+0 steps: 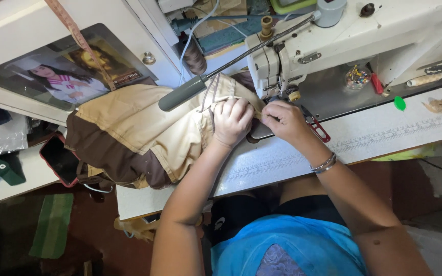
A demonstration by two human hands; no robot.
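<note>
Nearest the camera, a blue shirt point(303, 245) fills the bottom edge, both bare forearms reaching up from it toward 12 o'clock. The right wrist wears bracelets point(324, 163). The left hand point(231, 121) is curled, fingers pressed together, gripping a fold of the tan garment point(144, 128). The right hand point(285, 121), just beside it at 3 o'clock, pinches the cloth's edge between thumb and fingertips. The garment lies bunched on the table point(384, 133), spreading toward 9 o'clock, with brown panels at its lower side. Red snips point(315, 127) lie touching the right hand at 3 o'clock. Beyond the hands, at 12 o'clock, stands the sewing machine point(364, 30); its grey lamp point(182, 93) hangs over the garment.
</note>
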